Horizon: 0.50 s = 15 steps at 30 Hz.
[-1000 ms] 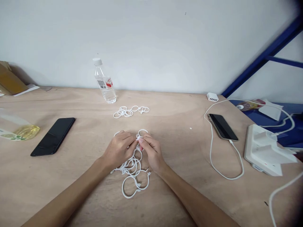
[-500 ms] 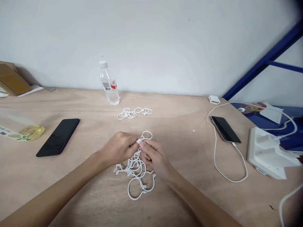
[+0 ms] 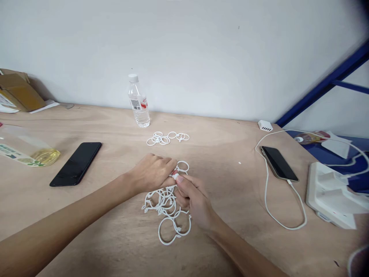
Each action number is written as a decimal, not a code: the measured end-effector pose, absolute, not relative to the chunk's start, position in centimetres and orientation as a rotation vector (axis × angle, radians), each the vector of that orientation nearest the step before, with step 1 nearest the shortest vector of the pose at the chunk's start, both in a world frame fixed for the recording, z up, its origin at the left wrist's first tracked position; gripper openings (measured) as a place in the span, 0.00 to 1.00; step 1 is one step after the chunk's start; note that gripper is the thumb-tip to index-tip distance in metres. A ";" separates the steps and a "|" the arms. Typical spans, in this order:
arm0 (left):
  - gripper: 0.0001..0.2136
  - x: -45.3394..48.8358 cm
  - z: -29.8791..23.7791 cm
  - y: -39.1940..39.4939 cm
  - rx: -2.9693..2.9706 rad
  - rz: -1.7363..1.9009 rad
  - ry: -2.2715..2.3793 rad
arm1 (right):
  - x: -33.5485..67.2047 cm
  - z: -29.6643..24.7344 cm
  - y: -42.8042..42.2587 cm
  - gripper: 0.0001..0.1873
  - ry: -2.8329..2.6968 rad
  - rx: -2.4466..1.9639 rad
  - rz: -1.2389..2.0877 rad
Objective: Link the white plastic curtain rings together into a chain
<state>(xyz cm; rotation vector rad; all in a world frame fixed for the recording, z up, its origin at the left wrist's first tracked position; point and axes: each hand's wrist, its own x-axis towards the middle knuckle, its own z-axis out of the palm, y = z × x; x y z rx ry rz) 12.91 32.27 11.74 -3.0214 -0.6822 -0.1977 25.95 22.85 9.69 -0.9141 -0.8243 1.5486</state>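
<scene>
Carefully, the left hand [image 3: 151, 173] and right hand [image 3: 196, 204] pinch narrow on one white plastic clip [image 3: 174, 176], because it is too tiny for a full grip. Just below this clip lies a tangled chain of smooth rings [image 3: 165, 204] on the plywood surface [image 3: 230, 238]; beyond the clip sit loose rings [image 3: 167, 138] and a clear water bottle [image 3: 138, 102].

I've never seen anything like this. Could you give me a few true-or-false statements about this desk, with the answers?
1. The left hand and right hand are both at a tangle of white plastic rings. True.
2. The water bottle lies on its side. False: it stands upright.
3. A smaller group of loose rings lies near the bottle. True.
4. The black phone has a cable plugged in. False: the white cable goes to the other phone.
</scene>
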 end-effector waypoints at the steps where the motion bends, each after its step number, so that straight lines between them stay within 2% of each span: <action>1: 0.12 12.9 11.6 32.3 -3.058 -0.206 -0.701 | 25.8 9.7 22.7 0.25 -0.833 -0.902 1.549; 4: 0.05 12.5 11.4 32.4 -3.218 -0.309 -0.798 | 25.3 9.6 22.4 0.26 -0.818 -0.823 1.569; 9: 0.07 11.9 11.6 32.0 -3.454 -0.580 -0.907 | 25.1 9.5 22.6 0.25 -0.899 -0.788 1.518; 11: 0.07 11.6 11.5 32.0 -3.443 -0.601 -0.952 | 25.7 9.2 23.1 0.22 -1.099 -0.942 1.345; 15: 0.03 10.6 10.8 33.0 -3.393 -0.492 -0.941 | 27.1 8.2 23.8 0.15 -1.594 -1.209 0.750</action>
